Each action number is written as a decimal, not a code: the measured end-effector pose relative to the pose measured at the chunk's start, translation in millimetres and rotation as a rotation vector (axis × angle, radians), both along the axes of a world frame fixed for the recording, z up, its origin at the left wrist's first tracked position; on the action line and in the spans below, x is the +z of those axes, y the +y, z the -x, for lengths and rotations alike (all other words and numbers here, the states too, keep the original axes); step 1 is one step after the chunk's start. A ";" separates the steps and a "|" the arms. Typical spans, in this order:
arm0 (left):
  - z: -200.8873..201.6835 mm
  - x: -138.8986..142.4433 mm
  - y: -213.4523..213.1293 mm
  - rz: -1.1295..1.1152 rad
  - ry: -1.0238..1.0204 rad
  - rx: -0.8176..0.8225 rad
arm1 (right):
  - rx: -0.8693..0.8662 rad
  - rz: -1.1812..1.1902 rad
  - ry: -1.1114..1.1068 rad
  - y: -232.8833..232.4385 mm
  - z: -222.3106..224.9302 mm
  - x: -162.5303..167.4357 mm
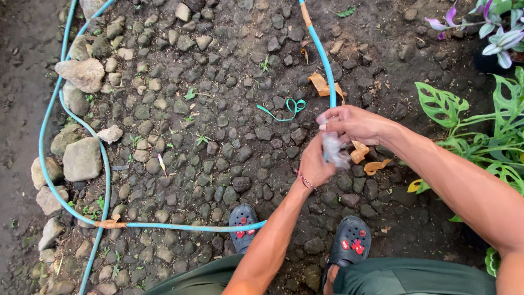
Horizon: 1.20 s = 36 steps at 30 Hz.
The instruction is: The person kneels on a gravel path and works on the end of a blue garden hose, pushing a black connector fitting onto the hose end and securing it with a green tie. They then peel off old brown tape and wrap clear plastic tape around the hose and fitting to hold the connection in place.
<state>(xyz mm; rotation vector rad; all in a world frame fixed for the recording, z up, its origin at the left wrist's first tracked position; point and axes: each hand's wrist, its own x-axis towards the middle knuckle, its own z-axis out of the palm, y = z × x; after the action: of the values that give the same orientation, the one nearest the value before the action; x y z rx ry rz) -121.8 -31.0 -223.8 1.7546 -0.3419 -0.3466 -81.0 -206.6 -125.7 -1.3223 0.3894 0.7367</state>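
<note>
Right of centre, the blue hose (pixel 326 68) end is best steadied in the closed left hand (pixel 315 164) while pale wrapping (pixel 333 147), pinched by the right hand (pixel 355 124), is drawn snug.

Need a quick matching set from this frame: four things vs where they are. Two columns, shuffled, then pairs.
Things:
1. blue hose
2. green strip
3. left hand
4. purple-leaved plant

Places:
A. top right corner
B. loose on the stones, above the hands
C. looping around the rocks at left
D. under the right hand, on a whitish wad

Pairs: 1-C, 2-B, 3-D, 4-A
</note>
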 end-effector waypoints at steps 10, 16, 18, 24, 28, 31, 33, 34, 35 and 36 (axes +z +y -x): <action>-28.2 -27.3 -1.9 0.539 0.923 0.241 | -0.223 0.133 0.120 -11.8 19.7 -31.1; -10.9 -17.4 -15.6 0.004 0.288 0.437 | -0.298 -0.189 0.076 14.1 25.2 -37.6; -9.4 -0.7 -13.7 -0.077 0.158 0.430 | -0.346 -0.121 0.154 16.9 21.4 -35.9; 12.3 34.4 -17.7 0.160 -0.042 0.361 | -0.314 0.068 0.151 9.9 11.0 -35.3; -14.0 14.2 -6.3 0.361 0.190 0.534 | -0.272 0.102 0.118 3.7 12.4 -32.7; -42.6 -12.9 16.8 0.611 0.504 0.556 | -0.254 0.020 -0.046 0.2 11.5 -26.3; -52.4 -27.8 22.8 0.596 0.653 0.436 | -0.277 -0.146 -0.193 0.4 9.3 -23.2; -48.9 -32.8 20.9 0.488 0.708 0.334 | -0.289 -0.229 -0.259 0.9 10.9 -22.1; -42.1 -38.1 18.9 0.381 0.762 0.234 | -0.260 -0.239 -0.254 3.7 13.0 -21.5; -33.2 -47.2 15.9 0.096 0.525 0.140 | -0.230 -0.247 -0.254 7.1 13.7 -21.4</action>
<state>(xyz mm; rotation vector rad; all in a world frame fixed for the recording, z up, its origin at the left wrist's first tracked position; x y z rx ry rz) -88.6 -15.1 -271.0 1.5177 0.1391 -0.6573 -94.7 -199.5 -147.1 -1.0990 0.2320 0.4035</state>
